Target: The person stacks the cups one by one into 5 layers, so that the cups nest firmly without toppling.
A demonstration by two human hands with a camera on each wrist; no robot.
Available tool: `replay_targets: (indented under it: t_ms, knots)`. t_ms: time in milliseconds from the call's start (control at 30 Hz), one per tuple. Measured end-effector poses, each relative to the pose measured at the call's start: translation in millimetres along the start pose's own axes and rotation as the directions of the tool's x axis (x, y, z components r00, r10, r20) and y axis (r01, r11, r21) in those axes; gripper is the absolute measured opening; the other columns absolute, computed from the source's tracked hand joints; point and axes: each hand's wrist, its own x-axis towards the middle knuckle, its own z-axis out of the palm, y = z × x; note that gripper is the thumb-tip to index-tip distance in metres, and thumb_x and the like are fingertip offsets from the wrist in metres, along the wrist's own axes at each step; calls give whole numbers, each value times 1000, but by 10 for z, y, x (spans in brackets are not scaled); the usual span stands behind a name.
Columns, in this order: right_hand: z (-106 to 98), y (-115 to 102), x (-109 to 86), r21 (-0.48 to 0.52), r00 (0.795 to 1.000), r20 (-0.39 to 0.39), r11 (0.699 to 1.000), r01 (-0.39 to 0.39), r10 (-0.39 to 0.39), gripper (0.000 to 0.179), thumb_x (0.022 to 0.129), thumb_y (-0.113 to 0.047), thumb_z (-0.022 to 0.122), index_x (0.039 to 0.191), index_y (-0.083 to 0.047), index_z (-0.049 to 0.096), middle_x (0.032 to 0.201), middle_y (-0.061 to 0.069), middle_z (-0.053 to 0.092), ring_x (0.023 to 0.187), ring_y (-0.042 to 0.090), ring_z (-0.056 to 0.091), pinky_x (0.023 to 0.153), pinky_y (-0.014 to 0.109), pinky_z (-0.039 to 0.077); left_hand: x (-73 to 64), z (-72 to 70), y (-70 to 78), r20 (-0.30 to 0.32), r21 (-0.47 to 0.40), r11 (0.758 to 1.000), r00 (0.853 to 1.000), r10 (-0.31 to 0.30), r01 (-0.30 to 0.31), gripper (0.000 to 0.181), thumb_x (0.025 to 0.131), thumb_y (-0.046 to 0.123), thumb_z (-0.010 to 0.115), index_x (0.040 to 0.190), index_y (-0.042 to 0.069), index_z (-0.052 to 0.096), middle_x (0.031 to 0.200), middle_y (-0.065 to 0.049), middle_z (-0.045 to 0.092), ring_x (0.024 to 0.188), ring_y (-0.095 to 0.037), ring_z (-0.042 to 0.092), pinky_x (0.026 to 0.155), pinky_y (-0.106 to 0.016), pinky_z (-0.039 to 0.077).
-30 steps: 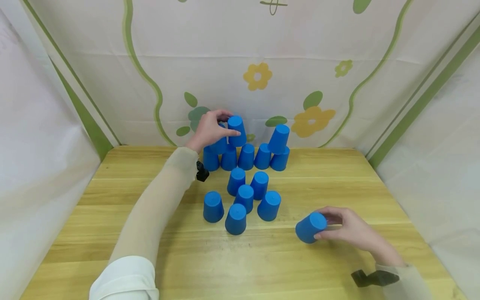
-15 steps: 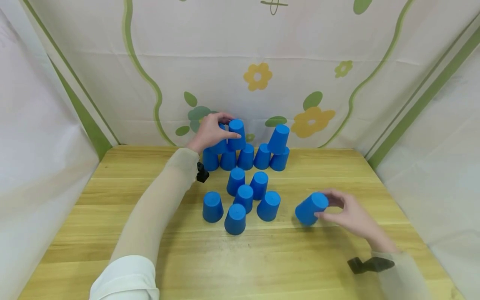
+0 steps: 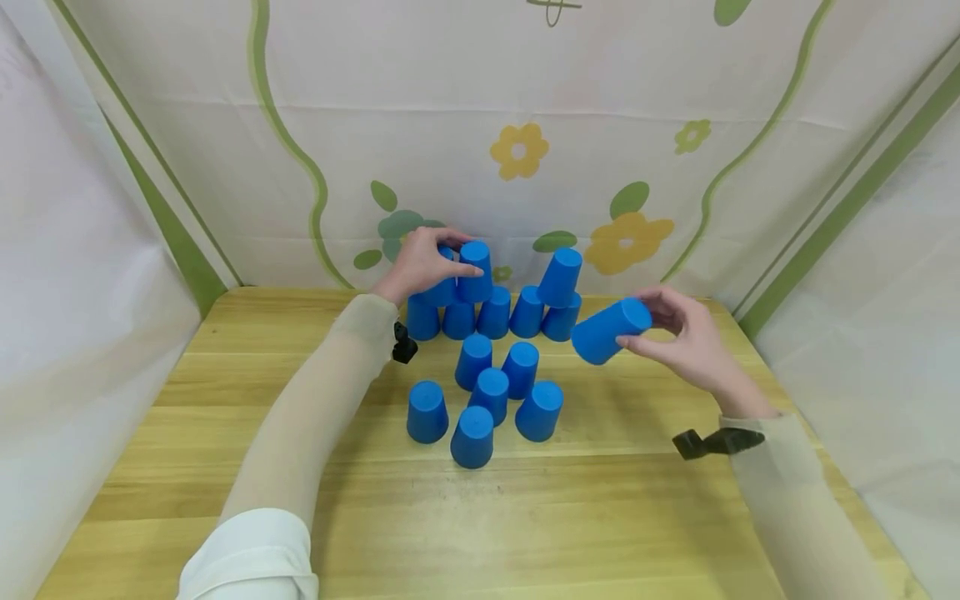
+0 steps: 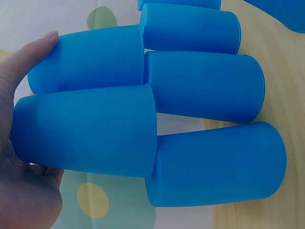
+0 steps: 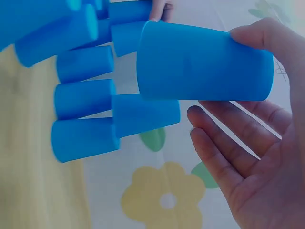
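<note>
My left hand (image 3: pixel 422 265) reaches to the back row and holds an upside-down blue cup (image 3: pixel 475 275) on the second level, its thumb against the cup's side. Beside it, partly behind that hand, another second-level cup (image 4: pixel 86 131) sits close against the palm in the left wrist view. Both overlap the row of blue cups (image 3: pixel 493 315) standing below. With thumb and fingers my right hand (image 3: pixel 688 340) grips a tilted blue cup (image 3: pixel 603 333), lifted above the table at the row's right. A single second-level cup (image 3: pixel 559 279) rests on the row's right end.
Several more upside-down blue cups (image 3: pixel 472 439) stand in a loose cluster in front of the row on the wooden table (image 3: pixel 480 533). A white flowered cloth (image 3: pixel 420 142) hangs close behind the row, with cloth walls at both sides.
My right hand has raised its cup and carried it away from me toward the back row, tilting it more. The cup in my left hand has come down slightly onto the row.
</note>
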Motion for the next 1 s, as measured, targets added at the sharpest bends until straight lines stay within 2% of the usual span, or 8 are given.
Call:
replay_targets:
  t_ms: [200,500,733,1000]
  knots:
    - [6,-72,279,27,1000,-17,1000,8,-7,50,86,-2,81,132,-3,62,113,3,69,98,13,65,87,21,52,-5,-2,1,14,17,1000,1000,-3,3,57,84,40,86,132,13,69,122,-4,68,112,-22,61,96,-43,52]
    - [35,-213,762,103,999,-29,994,36,-33,43,91,-9,78,131,-5,62,116,8,66,101,22,62,88,27,51,-12,3,34,28,37,999,1000,8,-9,58,83,38,87,132,11,69,123,-6,68,113,-25,62,95,-41,52]
    - [128,-281,1137,49,997,-50,997,-55,57,47,89,-27,81,129,-8,64,119,6,67,106,20,62,95,35,49,-14,-12,19,20,43,999,1000,5,-6,59,82,39,87,130,11,70,121,-6,69,110,-23,62,94,-40,53]
    - [316,-192,1435,23,991,13,991,-132,131,59,86,-39,83,133,-10,60,126,5,64,117,22,57,102,41,46,-15,-33,-5,20,57,998,1000,2,-3,58,82,41,87,129,12,71,115,-4,70,103,-20,63,89,-38,54]
